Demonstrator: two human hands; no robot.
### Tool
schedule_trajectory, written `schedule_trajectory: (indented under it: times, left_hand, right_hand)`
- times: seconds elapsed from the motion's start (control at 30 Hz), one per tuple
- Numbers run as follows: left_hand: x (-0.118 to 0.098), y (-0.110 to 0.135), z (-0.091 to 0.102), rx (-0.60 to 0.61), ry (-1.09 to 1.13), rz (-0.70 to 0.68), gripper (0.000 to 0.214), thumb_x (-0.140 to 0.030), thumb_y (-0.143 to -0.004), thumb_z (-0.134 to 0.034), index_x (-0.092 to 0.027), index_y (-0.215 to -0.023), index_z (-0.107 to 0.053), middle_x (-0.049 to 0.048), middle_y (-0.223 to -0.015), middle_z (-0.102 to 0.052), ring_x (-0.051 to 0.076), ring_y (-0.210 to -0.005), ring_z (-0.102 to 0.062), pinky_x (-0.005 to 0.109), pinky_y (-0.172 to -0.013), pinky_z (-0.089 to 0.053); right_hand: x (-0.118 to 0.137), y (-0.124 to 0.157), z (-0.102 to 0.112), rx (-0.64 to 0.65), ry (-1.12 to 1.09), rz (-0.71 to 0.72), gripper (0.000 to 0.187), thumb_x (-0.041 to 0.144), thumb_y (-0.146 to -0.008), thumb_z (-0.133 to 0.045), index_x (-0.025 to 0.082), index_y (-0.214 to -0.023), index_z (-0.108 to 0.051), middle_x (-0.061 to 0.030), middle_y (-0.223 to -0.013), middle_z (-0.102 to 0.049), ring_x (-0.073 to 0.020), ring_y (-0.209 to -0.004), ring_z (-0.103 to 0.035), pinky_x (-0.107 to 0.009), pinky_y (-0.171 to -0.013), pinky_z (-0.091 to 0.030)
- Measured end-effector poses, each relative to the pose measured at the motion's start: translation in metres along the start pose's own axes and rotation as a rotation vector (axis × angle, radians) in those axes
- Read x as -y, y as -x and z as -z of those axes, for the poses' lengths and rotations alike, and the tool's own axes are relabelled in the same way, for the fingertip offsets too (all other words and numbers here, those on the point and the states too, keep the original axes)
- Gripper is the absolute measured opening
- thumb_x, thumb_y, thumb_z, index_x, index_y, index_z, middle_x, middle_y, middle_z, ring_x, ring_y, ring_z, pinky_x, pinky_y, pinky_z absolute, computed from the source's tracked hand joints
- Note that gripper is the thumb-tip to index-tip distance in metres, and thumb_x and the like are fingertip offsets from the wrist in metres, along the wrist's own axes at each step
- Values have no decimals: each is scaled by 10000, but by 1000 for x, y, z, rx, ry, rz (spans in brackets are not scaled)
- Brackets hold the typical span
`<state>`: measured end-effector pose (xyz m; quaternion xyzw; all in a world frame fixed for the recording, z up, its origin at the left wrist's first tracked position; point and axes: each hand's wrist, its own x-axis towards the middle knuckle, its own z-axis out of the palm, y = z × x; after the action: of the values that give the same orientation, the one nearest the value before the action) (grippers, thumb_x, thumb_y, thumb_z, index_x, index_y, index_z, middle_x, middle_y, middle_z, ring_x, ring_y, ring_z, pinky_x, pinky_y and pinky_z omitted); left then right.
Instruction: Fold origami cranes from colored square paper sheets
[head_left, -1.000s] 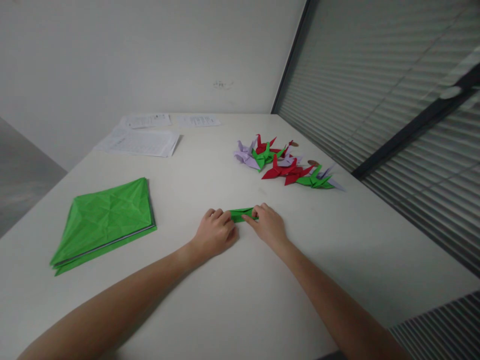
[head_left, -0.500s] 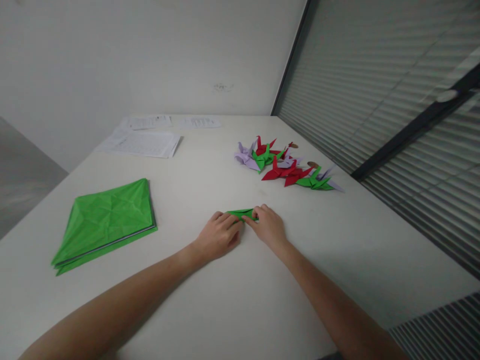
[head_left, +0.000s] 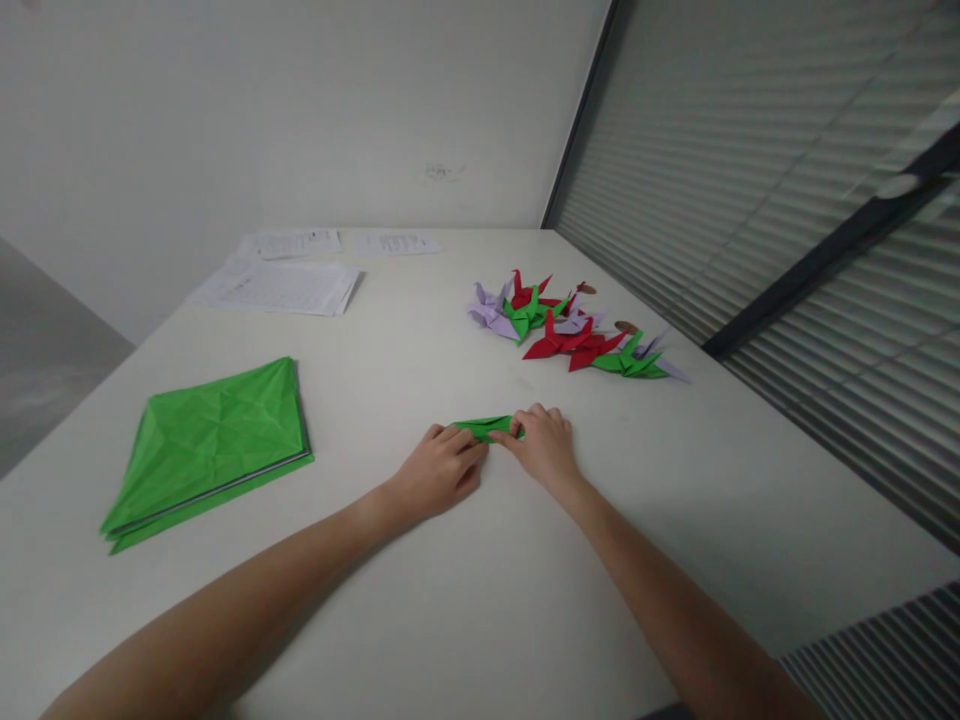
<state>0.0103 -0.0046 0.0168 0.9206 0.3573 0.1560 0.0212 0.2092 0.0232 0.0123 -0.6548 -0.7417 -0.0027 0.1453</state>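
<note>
A small strip of folded green origami paper (head_left: pixel 491 428) lies on the white table between my two hands. My left hand (head_left: pixel 442 466) is closed over its left end, fingers curled and pressing it to the table. At the right end, my right hand (head_left: pixel 543 440) pinches the paper between thumb and fingers. Both ends of the strip are partly hidden under my fingers. Beyond my hands sits a cluster of folded paper cranes, among them a red crane (head_left: pixel 551 342), a green crane (head_left: pixel 634 362) and a lilac crane (head_left: pixel 491 310).
A stack of creased green paper (head_left: pixel 225 425) lies to the left. Printed sheets (head_left: pixel 281 287) are spread at the back left, before the wall (head_left: pixel 300 120). Window blinds (head_left: pixel 750 180) run along the table's right edge. Two small brown discs lie by the cranes.
My right hand has slid a little to the right along the green paper, uncovering more of its middle. The left hand stays in place.
</note>
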Motion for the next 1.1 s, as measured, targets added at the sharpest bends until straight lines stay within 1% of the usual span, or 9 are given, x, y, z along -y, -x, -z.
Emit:
schedule_trajectory:
  times: [0.4, 0.53, 0.7, 0.8, 0.87, 0.9, 0.97, 1.0, 1.1]
  left_hand:
    - [2, 1, 0, 0, 17, -7, 255, -241, -925, -482, -183, -1139, -609, 90, -973, -618, 223, -950, -568, 367, -836, -408]
    - [3, 1, 1, -1, 16, -5, 253, -244, -932, -472, -188, -1135, -613, 86, -962, -616, 222, -932, -566, 365, -830, -406]
    - [3, 2, 2, 6, 27, -9, 277, -256, -943, -453, -189, -1169, -600, 89, -981, -615, 224, -931, -557, 368, -833, -400]
    - [3, 2, 2, 2, 13, 5, 309, -271, -939, -458, -182, -1208, -581, 93, -998, -605, 230, -936, -543, 380, -839, -398]
    - [3, 1, 1, 3, -4, 9, 324, -279, -941, -450, -174, -1222, -574, 99, -1015, -600, 238, -950, -532, 386, -839, -396]
    - [2, 1, 1, 5, -12, 9, 325, -282, -943, -445, -172, -1220, -575, 103, -1023, -599, 242, -957, -527, 387, -837, -395]
    - [2, 0, 1, 10, -24, 11, 317, -285, -941, -447, -169, -1201, -585, 106, -1035, -596, 248, -966, -521, 389, -833, -393]
    - [1, 0, 0, 13, -29, 14, 312, -286, -938, -453, -167, -1192, -589, 107, -1038, -595, 251, -967, -519, 390, -832, -393]
    - [0, -1, -1, 9, -44, 28, 311, -277, -928, -469, -160, -1192, -583, 108, -1039, -592, 255, -968, -516, 395, -828, -396]
  right_hand:
    - [-15, -4, 0, 22, -5, -67, 379, 584, -842, -599, 231, -716, -656, -77, -880, -616, -257, -886, -500, -347, -717, -299]
    - [-23, -5, 1, 4, -7, -85, 362, 570, -829, -622, 229, -713, -653, -73, -866, -614, -260, -879, -500, -345, -715, -292]
    - [-30, -7, 1, 9, -62, -60, 316, 507, -835, -642, 219, -705, -641, -45, -817, -623, -243, -851, -518, -333, -715, -297]
    - [-25, -7, 5, -49, -190, 34, 214, 387, -871, -626, 215, -751, -667, -32, -810, -625, -214, -851, -541, -336, -757, -328]
    - [-18, -5, 9, -38, -300, 171, 123, 273, -889, -599, 217, -844, -699, -26, -839, -627, -185, -852, -557, -329, -795, -348]
    - [-14, -4, 10, -6, -333, 255, 130, 219, -892, -581, 220, -891, -711, -24, -854, -627, -173, -855, -561, -322, -803, -355]
    - [-7, 0, 11, 62, -324, 398, 213, 142, -887, -551, 234, -956, -731, -27, -874, -623, -170, -878, -551, -318, -805, -359]
    - [-5, 2, 11, 82, -294, 436, 241, 124, -881, -549, 241, -970, -739, -31, -879, -620, -176, -892, -540, -322, -804, -357]
    - [-2, 5, 10, 96, -191, 453, 255, 128, -868, -577, 265, -980, -760, -42, -883, -617, -203, -920, -501, -345, -803, -343]
